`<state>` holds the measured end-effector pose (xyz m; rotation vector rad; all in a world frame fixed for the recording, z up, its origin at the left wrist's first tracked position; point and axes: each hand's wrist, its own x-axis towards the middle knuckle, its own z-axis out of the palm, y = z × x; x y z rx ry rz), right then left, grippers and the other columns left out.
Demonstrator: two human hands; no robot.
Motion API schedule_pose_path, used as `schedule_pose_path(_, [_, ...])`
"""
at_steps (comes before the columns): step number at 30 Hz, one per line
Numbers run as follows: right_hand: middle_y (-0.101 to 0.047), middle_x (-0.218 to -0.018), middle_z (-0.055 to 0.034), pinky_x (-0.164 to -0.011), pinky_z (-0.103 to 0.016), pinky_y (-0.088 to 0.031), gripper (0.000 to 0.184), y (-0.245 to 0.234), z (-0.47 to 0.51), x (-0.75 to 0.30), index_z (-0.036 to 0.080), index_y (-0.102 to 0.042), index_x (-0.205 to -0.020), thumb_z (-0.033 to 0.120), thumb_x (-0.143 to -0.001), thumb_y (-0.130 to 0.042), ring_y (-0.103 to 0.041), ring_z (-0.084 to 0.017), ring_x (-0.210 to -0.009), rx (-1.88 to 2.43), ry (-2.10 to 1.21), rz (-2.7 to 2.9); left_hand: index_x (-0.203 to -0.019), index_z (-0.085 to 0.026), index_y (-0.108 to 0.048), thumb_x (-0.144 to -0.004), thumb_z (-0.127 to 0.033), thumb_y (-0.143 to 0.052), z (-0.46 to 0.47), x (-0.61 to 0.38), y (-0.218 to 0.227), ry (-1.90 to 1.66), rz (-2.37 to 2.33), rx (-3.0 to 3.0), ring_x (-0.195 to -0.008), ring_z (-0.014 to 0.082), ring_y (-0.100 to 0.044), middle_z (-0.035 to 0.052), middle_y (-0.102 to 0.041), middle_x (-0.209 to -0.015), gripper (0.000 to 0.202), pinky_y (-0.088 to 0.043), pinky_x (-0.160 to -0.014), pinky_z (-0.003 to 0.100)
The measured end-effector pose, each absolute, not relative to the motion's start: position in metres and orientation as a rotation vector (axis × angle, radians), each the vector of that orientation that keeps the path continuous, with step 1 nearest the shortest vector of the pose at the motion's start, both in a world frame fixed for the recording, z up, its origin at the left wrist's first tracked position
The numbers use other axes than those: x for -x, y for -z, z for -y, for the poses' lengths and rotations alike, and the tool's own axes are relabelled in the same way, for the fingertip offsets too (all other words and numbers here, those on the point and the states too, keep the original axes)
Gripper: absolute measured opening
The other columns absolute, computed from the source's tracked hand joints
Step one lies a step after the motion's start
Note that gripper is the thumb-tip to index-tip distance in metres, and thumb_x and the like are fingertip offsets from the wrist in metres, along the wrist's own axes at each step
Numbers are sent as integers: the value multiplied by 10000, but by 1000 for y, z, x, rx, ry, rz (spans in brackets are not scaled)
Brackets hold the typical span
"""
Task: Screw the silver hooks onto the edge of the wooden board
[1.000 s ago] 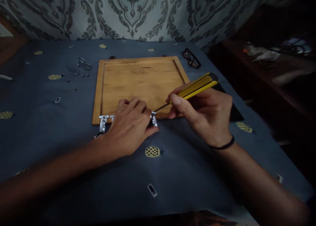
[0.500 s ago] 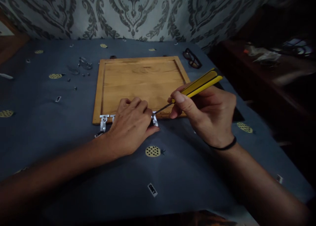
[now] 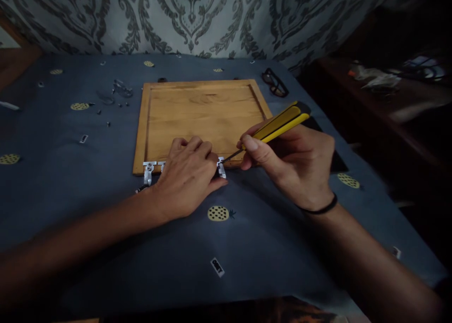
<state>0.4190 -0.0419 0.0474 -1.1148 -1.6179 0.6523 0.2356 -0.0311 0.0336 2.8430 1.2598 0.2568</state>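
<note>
A wooden panel (image 3: 197, 111) with a raised frame lies flat on the blue cloth. Along its near edge are metal hinges: one hinge (image 3: 148, 172) at the left corner, another (image 3: 221, 167) by my left fingertips, and a partly covered metal piece (image 3: 161, 166) between them. My left hand (image 3: 187, 174) rests over that edge, fingers curled and thumb below, holding the right-hand hinge; its grip is partly hidden. In my right hand (image 3: 300, 165) is a yellow-and-black screwdriver (image 3: 278, 125), slanting down with its tip at this hinge.
Behind the panel's right corner lie dark-framed glasses (image 3: 274, 83). Small screws (image 3: 108, 124) and loose metal pieces (image 3: 122, 88) are scattered on the left. A dark flat object (image 3: 339, 158) sticks out beyond my right hand. A patterned cloth (image 3: 190, 21) stands behind.
The screwdriver's handle has turned and shifted slightly left and down with my right hand, its tip staying at the hinge. My left hand keeps its place.
</note>
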Motion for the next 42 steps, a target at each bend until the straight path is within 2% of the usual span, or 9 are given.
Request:
schedule_pose_path(9, [-676, -641, 43, -484, -245, -511, 213, -46, 42, -417, 246, -733, -810, 418, -781, -855, -642, -108, -511, 1027, -792, 1571, -986, -142, -744, -923, -472, -716, 31, -235, -32, -292, -1256, -2879, -1049, 303, -582, 106, -694, -987, 338, -397, -874, 433])
schedule_pose_path(14, [-711, -669, 6, -490, -241, -555, 298, -47, 40, -416, 207, -722, -817, 478, -782, -841, -673, -123, -538, 1033, -969, 1509, -1041, -132, -745, -936, -476, -701, 31, -236, -34, -207, -1273, -2853, -1075, 309, -582, 115, -696, -1004, 362, -395, -890, 438])
schedule_pose_path(17, [-722, -709, 4, -511, -243, -582, 331, -46, 36, -418, 211, -699, -812, 503, -764, -849, -683, -122, -550, 1041, -1027, 1455, -1007, -139, -747, -934, -482, -703, 31, -235, -34, -238, -1273, -2880, -1070, 300, -580, 110, -698, -995, 354, -393, -873, 421])
schedule_pose_path(24, [-741, -802, 26, -590, -252, -624, 312, -36, 25, -424, 267, -708, -1072, 488, -860, -766, -705, -110, -584, 931, -1072, 1484, -1001, -137, -759, -945, -481, -688, 31, -235, -34, -215, -1259, -2865, -1087, 304, -578, 124, -713, -1035, 356, -395, -862, 429])
schedule_pose_path(30, [-774, -882, 23, -449, -236, -556, 266, -34, 23, -424, 258, -741, -924, 467, -789, -835, -636, -86, -485, 931, -961, 1471, -1050, -130, -754, -968, -467, -654, 32, -234, -36, -166, -1254, -2820, -1132, 314, -562, 133, -701, -1092, 361, -385, -901, 445])
schedule_pose_path(33, [-761, -825, 27, -390, -224, -502, 214, -36, 23, -423, 244, -755, -846, 411, -767, -863, -580, -70, -430, 947, -894, 1470, -1032, -128, -751, -960, -466, -667, 32, -233, -35, -203, -1244, -2824, -1117, 308, -556, 127, -697, -1077, 356, -375, -904, 438])
schedule_pose_path(37, [-700, -670, 47, -407, -211, -513, 249, -38, 23, -424, 232, -733, -795, 415, -732, -890, -582, -76, -433, 940, -904, 1463, -998, -128, -746, -957, -478, -670, 31, -233, -32, -221, -1239, -2821, -1098, 295, -565, 117, -694, -1048, 361, -379, -899, 428])
schedule_pose_path(39, [-702, -676, 49, -439, -216, -538, 280, -39, 23, -424, 230, -717, -803, 423, -716, -899, -596, -79, -445, 943, -931, 1455, -988, -130, -745, -952, -483, -675, 30, -234, -31, -232, -1247, -2826, -1093, 296, -568, 116, -694, -1036, 361, -382, -890, 427])
schedule_pose_path(42, [-743, -767, 31, -503, -235, -575, 317, -40, 25, -424, 243, -735, -923, 461, -740, -875, -642, -91, -493, 930, -997, 1428, -967, -136, -745, -939, -484, -693, 30, -233, -30, -278, -1246, -2843, -1082, 296, -568, 112, -696, -1014, 353, -383, -880, 424])
